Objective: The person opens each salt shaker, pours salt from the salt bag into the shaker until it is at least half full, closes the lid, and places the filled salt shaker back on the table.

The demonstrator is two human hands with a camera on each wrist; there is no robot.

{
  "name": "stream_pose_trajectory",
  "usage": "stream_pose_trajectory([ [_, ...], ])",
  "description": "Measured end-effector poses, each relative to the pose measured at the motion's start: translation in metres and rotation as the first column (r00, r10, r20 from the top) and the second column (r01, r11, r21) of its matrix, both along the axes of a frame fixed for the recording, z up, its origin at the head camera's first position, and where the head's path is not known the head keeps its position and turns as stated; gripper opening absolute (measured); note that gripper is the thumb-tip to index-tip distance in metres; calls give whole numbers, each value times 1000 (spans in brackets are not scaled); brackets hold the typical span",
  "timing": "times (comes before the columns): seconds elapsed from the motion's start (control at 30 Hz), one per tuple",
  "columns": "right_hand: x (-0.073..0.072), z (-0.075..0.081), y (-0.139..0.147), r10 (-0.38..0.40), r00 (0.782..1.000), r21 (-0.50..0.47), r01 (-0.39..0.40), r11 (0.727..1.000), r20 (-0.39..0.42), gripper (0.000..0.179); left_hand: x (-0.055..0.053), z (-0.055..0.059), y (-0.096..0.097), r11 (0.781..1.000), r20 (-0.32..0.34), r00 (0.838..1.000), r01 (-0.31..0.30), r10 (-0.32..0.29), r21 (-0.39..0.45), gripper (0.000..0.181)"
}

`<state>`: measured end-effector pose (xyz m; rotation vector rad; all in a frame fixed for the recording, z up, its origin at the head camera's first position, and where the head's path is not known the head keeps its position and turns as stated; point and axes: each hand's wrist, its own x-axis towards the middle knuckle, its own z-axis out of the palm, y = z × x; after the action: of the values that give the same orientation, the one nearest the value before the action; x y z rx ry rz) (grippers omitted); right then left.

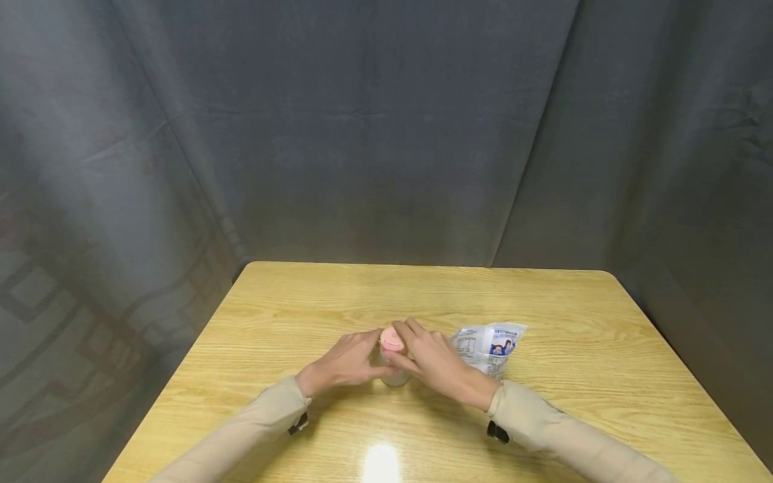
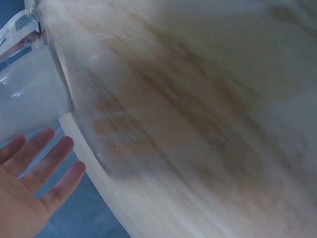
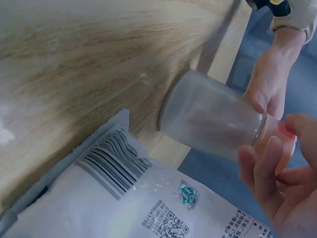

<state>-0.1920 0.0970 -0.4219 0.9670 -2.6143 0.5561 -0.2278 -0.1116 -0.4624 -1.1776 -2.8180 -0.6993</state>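
Observation:
A clear, frosted-looking jar (image 3: 213, 116) stands upright on the wooden table, with a pink lid (image 1: 392, 339) on top. My right hand (image 1: 439, 362) grips this lid from the right, thumb and fingertips curled around its edge in the right wrist view. On the jar's other side is my left hand (image 1: 347, 362), its fingertips close by the lid and its thumb low by the jar. Seen from the left wrist, the left hand's fingers (image 2: 54, 153) are spread and nearly straight beside the jar (image 2: 32, 94). The jar's contents do not show clearly.
A white printed plastic bag (image 1: 483, 345) lies just right of the jar, partly behind my right hand; its barcode (image 3: 114, 161) faces the right wrist camera. The light wood table (image 1: 290, 302) extends around them. Grey curtains (image 1: 362, 134) hang behind and beside it.

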Motion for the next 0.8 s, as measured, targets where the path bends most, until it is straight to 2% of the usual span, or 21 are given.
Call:
stream_pose_trajectory([
  [0.3,1,0,-1,-21,1000,-27,21,999,7,45,0,-3,5,1000,31,1000,1,-1,9,79],
  [0.47,2,-1,-2,-41,999,-57,41,998,18,41,2,-4,9,998,96,995,17,-22,53,73],
  [0.63,2,-1,-4,-54,996,-67,59,996,67,42,3,-4,13,996,133,991,14,-26,93,67],
  [0.8,1,-1,-3,-42,995,-40,46,998,85,40,1,-3,14,987,172,982,52,-78,149,59],
])
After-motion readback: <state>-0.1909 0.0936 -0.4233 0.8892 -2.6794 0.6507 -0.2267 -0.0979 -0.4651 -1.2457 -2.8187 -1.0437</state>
